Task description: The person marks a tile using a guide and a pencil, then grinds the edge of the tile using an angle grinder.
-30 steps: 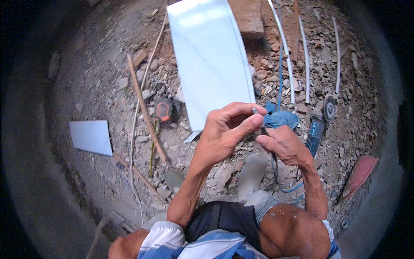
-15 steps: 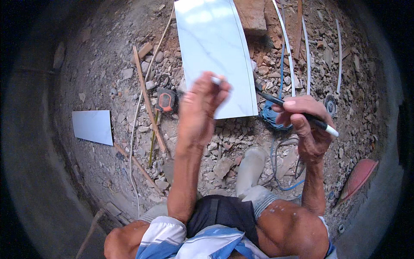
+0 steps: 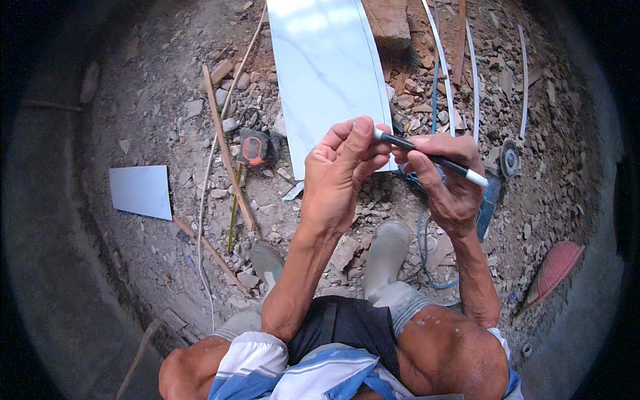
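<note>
A black pen or marker (image 3: 445, 160) with a white rear end is pinched in the fingers of my right hand (image 3: 455, 190). It slants up to the left, toward my left hand (image 3: 339, 175). The left thumb and fingers close round a small white cap (image 3: 379, 134), which meets the pen's front end. Whether it is fully seated I cannot tell. Just beyond both hands lies a long white marbled tile (image 3: 327, 73), a thin dark line running near its right edge.
An orange and black tape measure (image 3: 253, 148) lies left of the tile, by a wooden strip (image 3: 227, 147). At right are an angle grinder (image 3: 510, 160), narrow white strips (image 3: 475, 87) and a red pointed object (image 3: 557, 270). A smaller tile piece (image 3: 141, 192) rests on the rubble at left.
My hands have come together in front of the tile's near edge. The white cap in my left hand has moved right and now meets the pen's front end, which was bare before.
</note>
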{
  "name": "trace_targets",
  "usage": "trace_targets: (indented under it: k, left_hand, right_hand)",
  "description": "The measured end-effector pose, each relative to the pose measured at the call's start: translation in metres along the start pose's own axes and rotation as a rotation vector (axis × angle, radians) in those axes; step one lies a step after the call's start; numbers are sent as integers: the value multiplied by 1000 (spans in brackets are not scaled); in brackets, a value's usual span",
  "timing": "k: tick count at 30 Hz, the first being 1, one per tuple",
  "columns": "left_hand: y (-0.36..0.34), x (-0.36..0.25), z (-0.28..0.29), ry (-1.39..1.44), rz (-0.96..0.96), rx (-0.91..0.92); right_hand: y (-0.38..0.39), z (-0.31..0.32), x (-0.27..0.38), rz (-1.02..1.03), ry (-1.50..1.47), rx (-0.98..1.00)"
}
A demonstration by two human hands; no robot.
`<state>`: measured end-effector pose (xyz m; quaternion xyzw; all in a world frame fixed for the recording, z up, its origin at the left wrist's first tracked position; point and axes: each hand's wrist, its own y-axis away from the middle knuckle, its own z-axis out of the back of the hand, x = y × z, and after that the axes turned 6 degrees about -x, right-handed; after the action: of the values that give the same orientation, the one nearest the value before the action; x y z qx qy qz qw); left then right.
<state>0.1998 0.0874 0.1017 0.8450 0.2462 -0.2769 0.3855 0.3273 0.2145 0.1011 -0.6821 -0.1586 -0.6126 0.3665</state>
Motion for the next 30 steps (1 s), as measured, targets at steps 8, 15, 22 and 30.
trace_targets:
  k: [8,15,22,30]
  left_hand:
    - [-10,25,19,-50,-169,-14]
    - [-84,-114,209,-1018,-776,-585]
    - [-108,-129,340,-1685,-787,-875]
    - [-103,-30,167,-1125,-995,-555]
  right_hand:
    - [10,-29,-8,-337,-234,-67]
    - [85,139,-53,-250,1223,-232]
    - [150,193,-112,-820,1243,-407]
    - [158,233,-87,-850,850,-501]
